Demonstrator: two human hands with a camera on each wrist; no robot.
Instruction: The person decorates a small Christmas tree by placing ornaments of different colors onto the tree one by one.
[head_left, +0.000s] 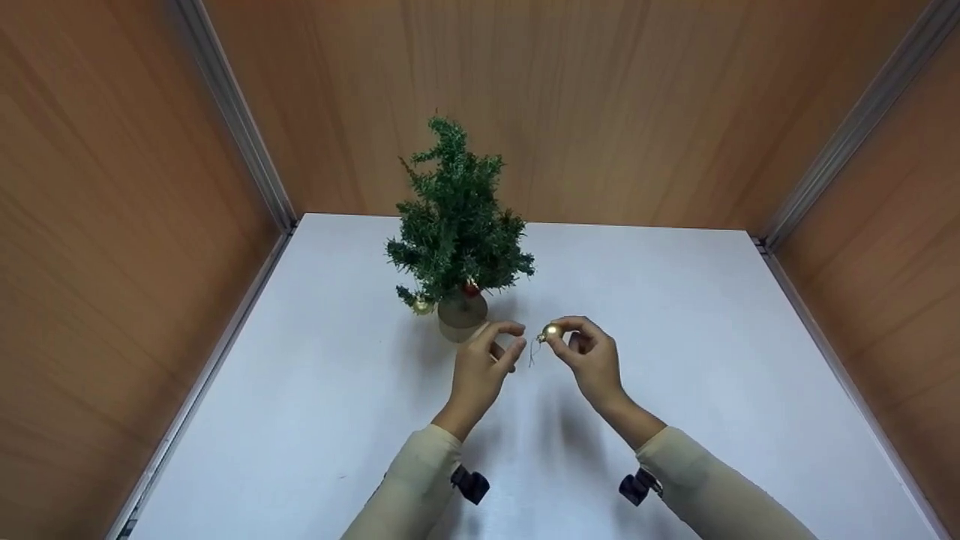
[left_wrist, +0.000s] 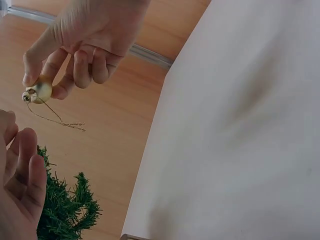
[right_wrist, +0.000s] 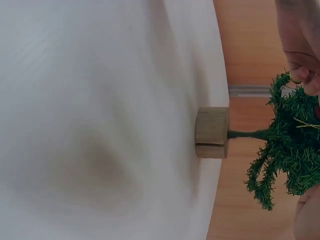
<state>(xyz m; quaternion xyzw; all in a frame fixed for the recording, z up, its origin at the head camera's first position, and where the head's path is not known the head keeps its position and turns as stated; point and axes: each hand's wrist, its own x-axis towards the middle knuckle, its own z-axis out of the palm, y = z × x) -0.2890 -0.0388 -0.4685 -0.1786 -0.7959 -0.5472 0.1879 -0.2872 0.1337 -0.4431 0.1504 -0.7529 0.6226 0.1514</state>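
Between thumb and fingertips, my right hand [head_left: 598, 366] pinches a small gold Christmas bauble [head_left: 553, 331]. A thin gold loop of thread [left_wrist: 60, 121] dangles from the bauble's cap in the left wrist view. My left hand [head_left: 478, 367] is just left of it, fingers loosely bent, thumb and forefinger apart with nothing between them. Behind both hands stands a small artificial Christmas tree [head_left: 457, 217] on a round wooden base [right_wrist: 212, 132]. Low on its branches hang a red bauble [head_left: 470, 288] and another gold bauble [head_left: 422, 307].
The white tabletop [head_left: 315, 405] spreads around the tree and hands. Wood-grain panels [head_left: 600, 112] wall it in at the back and both sides, with metal rails [head_left: 240, 112] at the corners. Each sleeve carries a small black camera [head_left: 471, 485] at the wrist.
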